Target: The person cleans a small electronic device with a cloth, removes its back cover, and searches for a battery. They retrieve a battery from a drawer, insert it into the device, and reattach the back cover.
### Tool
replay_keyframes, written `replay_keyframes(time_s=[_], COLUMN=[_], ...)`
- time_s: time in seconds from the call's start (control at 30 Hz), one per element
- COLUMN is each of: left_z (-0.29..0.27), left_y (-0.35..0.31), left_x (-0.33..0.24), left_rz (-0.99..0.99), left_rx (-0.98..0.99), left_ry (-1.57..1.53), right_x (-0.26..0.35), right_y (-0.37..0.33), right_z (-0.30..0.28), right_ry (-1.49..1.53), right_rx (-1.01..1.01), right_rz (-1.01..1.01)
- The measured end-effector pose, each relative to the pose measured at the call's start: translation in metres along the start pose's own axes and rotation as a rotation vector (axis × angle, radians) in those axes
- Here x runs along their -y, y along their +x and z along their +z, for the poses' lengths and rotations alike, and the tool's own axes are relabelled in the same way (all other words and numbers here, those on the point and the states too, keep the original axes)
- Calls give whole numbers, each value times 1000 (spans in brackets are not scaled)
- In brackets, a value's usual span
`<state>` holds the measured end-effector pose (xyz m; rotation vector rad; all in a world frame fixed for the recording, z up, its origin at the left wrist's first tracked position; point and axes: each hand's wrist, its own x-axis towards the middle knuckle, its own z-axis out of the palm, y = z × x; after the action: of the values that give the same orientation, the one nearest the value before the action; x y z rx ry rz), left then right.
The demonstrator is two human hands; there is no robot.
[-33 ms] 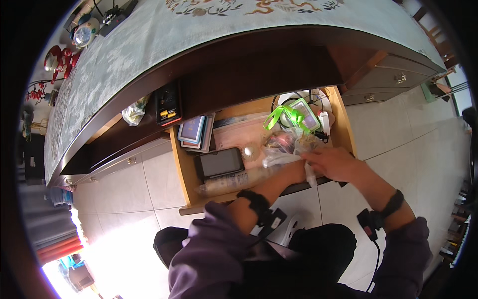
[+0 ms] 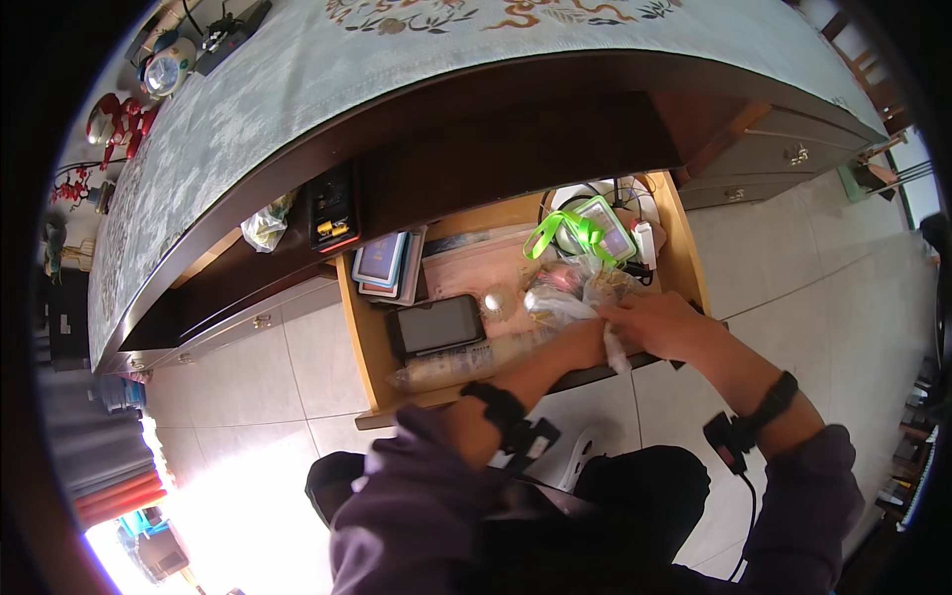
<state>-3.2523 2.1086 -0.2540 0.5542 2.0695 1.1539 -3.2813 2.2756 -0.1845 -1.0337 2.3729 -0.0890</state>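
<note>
Over the front right of an open wooden drawer [image 2: 372, 392], my two hands meet at a clear plastic bag [image 2: 565, 307] with small reddish and light things in it. My right hand [image 2: 656, 323] is closed, its thumb and fingers pinching the bag's gathered end. My left hand [image 2: 585, 343] is right beside it, closed on the bag too; its fingertips are mostly hidden behind the plastic. A loose tail of the bag hangs down between the hands at the drawer's front edge. Just behind the bag lies a card holder [image 2: 617, 236] with a bright green lanyard [image 2: 570, 233].
A black phone-like device [image 2: 436, 325], a rolled plastic-wrapped bundle [image 2: 451, 365], a small round whitish thing [image 2: 494, 302] and stacked flat cases [image 2: 385, 263] share the drawer. A tabletop with a patterned cloth [image 2: 446, 35] overhangs it. On a ledge sits a black case with batteries [image 2: 335, 213].
Both hands have shifted very slightly, still at the bag. The bag's plastic and its hanging tail have changed shape a little. The drawer's other contents stay put.
</note>
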Motion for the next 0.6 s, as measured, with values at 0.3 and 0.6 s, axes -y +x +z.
replay_keyframes(time_s=[0.3, 0.6], left_z=[-1, -7], left_y=[-30, 21], left_x=[-7, -10], left_rz=[-105, -417], left_rx=[-182, -95], left_ry=[438, 237], right_x=[-30, -8], right_y=[47, -72], right_z=[25, -14], right_ry=[-236, 952], right_rx=[449, 270], right_rz=[133, 347])
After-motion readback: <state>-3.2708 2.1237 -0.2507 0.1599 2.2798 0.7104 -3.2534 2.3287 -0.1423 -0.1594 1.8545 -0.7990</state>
